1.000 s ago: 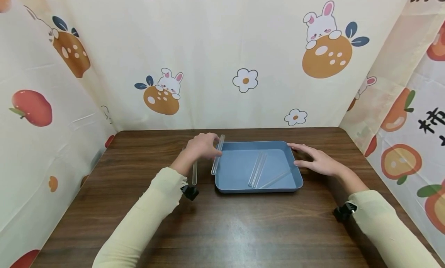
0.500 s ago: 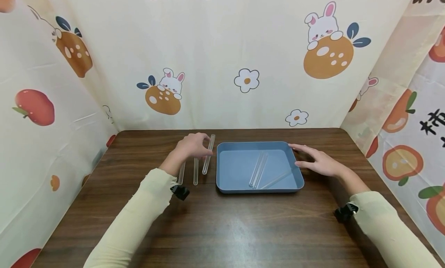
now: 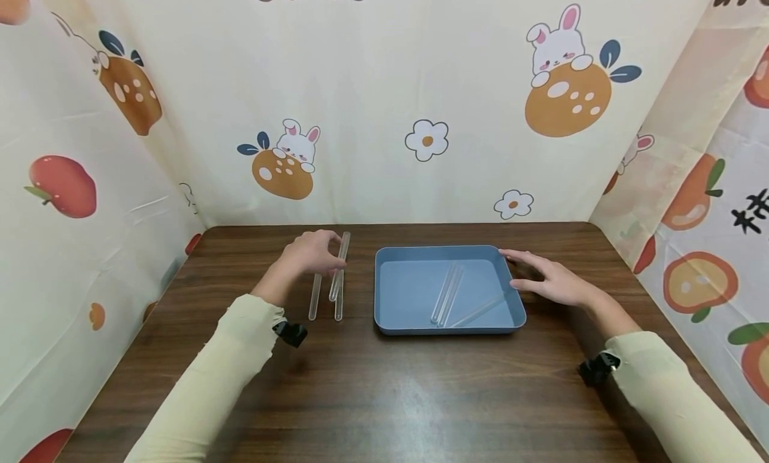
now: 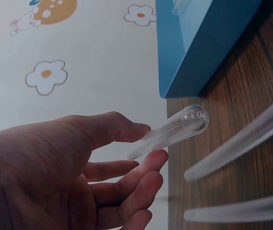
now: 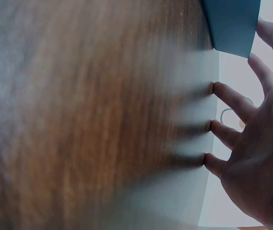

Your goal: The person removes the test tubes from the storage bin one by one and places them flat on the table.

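Note:
My left hand (image 3: 309,251) pinches a clear test tube (image 4: 177,128) between thumb and fingers, over the left part of the table. The tube's rounded end faces the left wrist camera. Two more test tubes lie on the wood close by, one to the left (image 3: 314,296) and one (image 3: 339,309) that the held tube overlaps in the head view. At the right side of a blue tray (image 3: 405,283), my right hand (image 3: 555,281) has its fingers spread. Its thumb and index finger touch the tray's wall, while other fingertips (image 5: 215,125) rest on the tabletop.
Inside the tray, two test tubes (image 3: 447,295) lie side by side, and a fainter one (image 3: 478,311) slants toward the right wall. Printed curtains (image 3: 372,103) enclose the brown wooden table (image 3: 420,396) at the back and sides.
My left hand has moved left with the test tube, from the tray's left edge to above the tubes on the table. The right hand and the tray have stayed put.

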`<state>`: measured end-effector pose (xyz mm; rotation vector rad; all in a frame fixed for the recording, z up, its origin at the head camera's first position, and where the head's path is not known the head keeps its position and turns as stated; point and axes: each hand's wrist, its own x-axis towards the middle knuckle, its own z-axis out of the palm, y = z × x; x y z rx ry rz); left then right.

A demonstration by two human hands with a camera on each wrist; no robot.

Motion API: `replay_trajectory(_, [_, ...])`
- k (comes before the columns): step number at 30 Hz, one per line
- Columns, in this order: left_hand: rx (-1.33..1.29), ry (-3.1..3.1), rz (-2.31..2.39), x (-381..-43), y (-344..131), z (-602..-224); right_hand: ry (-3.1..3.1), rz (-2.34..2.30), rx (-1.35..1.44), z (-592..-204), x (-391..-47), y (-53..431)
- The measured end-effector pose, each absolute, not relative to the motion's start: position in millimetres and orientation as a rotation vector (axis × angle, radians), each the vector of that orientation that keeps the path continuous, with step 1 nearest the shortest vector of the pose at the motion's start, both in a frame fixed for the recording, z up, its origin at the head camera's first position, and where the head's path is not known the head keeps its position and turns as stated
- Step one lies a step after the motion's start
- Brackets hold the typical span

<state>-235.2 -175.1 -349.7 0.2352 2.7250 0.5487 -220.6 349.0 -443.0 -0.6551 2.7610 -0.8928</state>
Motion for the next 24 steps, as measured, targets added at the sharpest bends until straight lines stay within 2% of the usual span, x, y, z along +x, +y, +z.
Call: replay_trajectory(24, [0.149, 2.711, 0.506, -226, -227, -351, 2.770, -0.890, -0.668, -444, -221, 350])
